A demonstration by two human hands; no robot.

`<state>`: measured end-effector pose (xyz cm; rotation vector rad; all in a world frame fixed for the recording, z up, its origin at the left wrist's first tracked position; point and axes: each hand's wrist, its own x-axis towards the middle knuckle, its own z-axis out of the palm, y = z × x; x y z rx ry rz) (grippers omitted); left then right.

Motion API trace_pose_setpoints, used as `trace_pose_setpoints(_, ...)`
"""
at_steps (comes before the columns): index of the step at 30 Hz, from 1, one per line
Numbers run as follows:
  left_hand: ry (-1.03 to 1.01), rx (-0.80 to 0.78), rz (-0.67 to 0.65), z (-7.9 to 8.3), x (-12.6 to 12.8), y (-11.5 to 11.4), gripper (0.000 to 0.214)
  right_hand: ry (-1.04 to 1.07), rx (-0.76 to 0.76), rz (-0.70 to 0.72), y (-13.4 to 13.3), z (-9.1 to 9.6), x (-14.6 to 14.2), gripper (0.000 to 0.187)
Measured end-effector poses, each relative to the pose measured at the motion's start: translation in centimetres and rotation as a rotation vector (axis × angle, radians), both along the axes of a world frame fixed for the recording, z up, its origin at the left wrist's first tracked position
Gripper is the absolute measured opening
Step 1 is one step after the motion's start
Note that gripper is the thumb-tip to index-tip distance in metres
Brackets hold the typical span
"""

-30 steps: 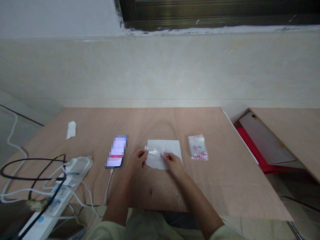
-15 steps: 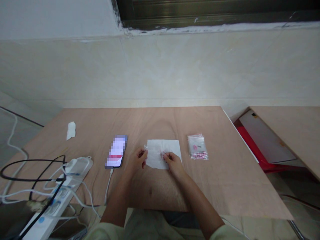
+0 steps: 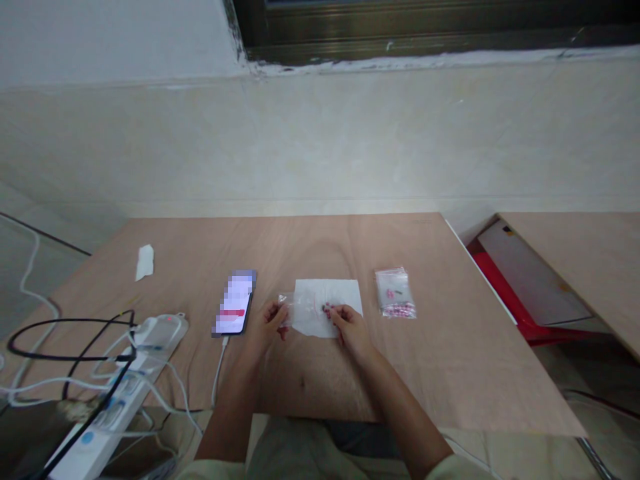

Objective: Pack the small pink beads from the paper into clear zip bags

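Note:
My left hand [image 3: 269, 323] and my right hand [image 3: 347, 324] sit side by side at the near edge of a white paper sheet [image 3: 333, 290]. Between them a small clear plastic bag [image 3: 300, 308] lies stretched over the sheet's left part. My left fingers pinch its left end. My right fingers hold its other end, beside small pink pieces [image 3: 327, 309]. To the right of the sheet lies a second clear bag [image 3: 395, 293] holding pink-and-white items.
A smartphone [image 3: 234, 303] with a pixelated screen lies left of my hands, its white charging cable [image 3: 218, 373] running down. Further left are a white tissue [image 3: 145, 262] and a white power strip [image 3: 150, 350] tangled with cables. The wooden table [image 3: 425, 373] ends at a right edge, beyond which stand a red object and a board.
My left hand has moved left, and the clear bag now spans wider between my hands. My right hand has barely moved. The view has shifted slightly.

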<state>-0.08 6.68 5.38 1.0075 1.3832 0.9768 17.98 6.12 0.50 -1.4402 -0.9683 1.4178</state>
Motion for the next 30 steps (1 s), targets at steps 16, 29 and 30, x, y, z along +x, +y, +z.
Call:
trace_pose_setpoints(16,-0.088,-0.029,0.12,-0.4,2.1,-4.2,0.027,0.181,0.029,0.105,-0.8,5.3,0.3,0.032)
trace_pose_setpoints(29,0.306,0.276,-0.344,4.1,2.6,1.8,0.016,-0.449,0.34,0.134,1.5,7.8,1.8,0.013)
trace_pose_setpoints(30,0.317,0.284,-0.339,4.2,2.7,1.9,0.016,-0.429,0.325,0.14,1.5,7.7,1.9,0.014)
